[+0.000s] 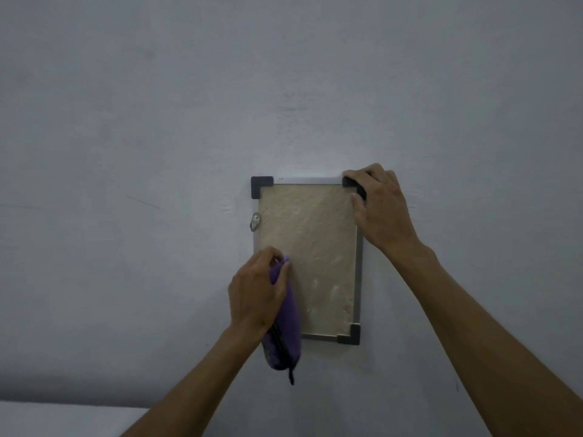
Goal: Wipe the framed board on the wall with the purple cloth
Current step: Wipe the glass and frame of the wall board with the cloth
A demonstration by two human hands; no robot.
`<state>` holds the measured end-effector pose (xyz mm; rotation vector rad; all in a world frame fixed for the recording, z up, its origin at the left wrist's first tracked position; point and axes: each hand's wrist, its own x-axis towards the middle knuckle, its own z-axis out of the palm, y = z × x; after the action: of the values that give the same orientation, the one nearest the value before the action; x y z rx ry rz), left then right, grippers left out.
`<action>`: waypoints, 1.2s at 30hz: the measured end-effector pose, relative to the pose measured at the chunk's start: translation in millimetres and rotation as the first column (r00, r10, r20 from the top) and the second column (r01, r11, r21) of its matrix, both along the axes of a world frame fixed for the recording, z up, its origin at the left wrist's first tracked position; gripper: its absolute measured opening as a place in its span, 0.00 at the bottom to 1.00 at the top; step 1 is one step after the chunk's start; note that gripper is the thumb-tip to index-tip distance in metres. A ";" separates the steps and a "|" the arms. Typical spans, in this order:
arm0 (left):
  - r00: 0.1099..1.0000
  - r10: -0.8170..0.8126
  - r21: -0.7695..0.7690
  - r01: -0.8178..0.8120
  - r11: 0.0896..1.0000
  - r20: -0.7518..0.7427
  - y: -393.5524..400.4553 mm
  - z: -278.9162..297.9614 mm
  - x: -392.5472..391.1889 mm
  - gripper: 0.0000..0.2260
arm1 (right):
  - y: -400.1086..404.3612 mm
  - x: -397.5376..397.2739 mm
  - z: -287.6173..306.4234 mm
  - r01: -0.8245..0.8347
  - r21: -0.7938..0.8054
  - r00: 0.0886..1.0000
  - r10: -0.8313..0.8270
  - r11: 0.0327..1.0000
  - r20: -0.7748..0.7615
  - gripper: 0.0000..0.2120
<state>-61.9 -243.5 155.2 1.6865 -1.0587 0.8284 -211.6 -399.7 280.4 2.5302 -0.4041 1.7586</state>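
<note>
Framed board upright, long axis vertical, slightly tilted

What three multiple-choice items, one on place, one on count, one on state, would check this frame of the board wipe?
1. Where does the right hand grip the framed board?
A. top right corner
B. bottom right corner
C. bottom edge

2. How many dark corner caps show uncovered?
A. none
B. two
C. four

3. What is the left hand doing?
A. hanging empty
B. pressing flat on the wall
C. holding the purple cloth at the board's lower left

Answers: 1 A, its fingers wrap that corner. 2 B, top left and bottom right show fully; the hands and cloth cover the others. 3 C, the cloth is bunched in it against the panel.
</note>
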 end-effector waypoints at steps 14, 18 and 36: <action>0.998 0.005 -0.056 -0.002 0.998 0.061 -23.5 5.0 -14.1 0.05 | 1.7 2.7 -1.3 0.007 0.015 1.000 -0.008 1.000 0.017 0.18; 0.988 0.033 -0.229 -0.067 0.971 -0.148 -21.0 10.7 -9.9 0.05 | 3.9 1.5 -1.6 0.004 0.013 1.000 -0.004 1.000 0.025 0.18; 0.990 -0.041 -0.285 0.002 0.958 -0.132 -36.7 11.7 -24.1 0.05 | 4.0 1.9 -2.3 0.003 0.019 1.000 -0.003 1.000 0.022 0.18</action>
<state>-86.0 -280.2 166.8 1.4629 -0.8200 0.7974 -209.7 -395.7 278.1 2.5241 -0.4273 1.7913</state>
